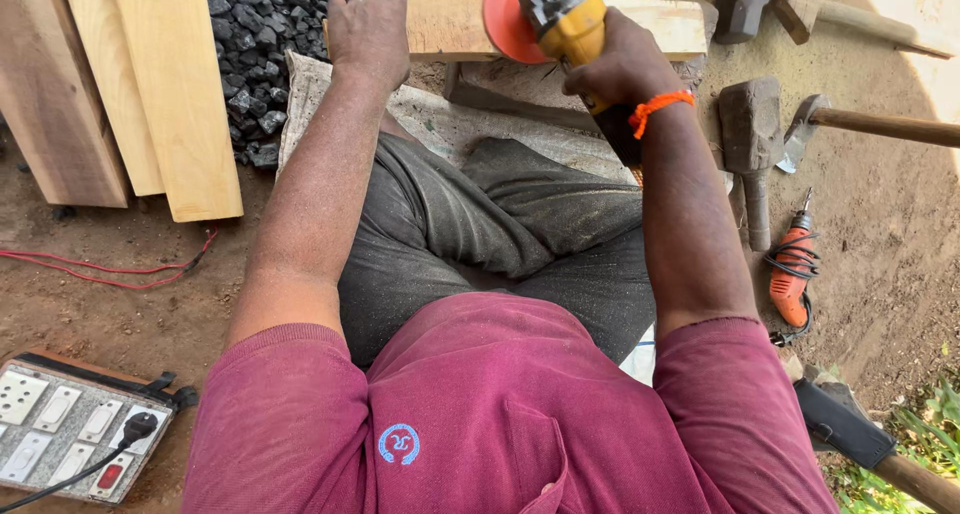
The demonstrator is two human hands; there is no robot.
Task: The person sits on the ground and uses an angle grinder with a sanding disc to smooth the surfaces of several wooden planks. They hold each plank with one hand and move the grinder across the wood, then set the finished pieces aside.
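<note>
My right hand (620, 69) grips a yellow angle grinder (570, 24) whose orange disc (508, 19) rests against a pale wooden plank (450, 26) lying across the top of the view. My left hand (368, 32) lies flat on the plank's left end, holding it down. An orange thread is tied around my right wrist. I sit on the ground with my legs folded, in grey trousers and a maroon shirt.
Pale boards (150, 84) lean at the upper left beside a heap of dark stones (265, 44). A mallet (752, 139), an adze (850, 124) and a small orange drill (792, 274) lie on the dirt at the right. A switchboard (75, 434) sits at the lower left, red wires (110, 269) nearby.
</note>
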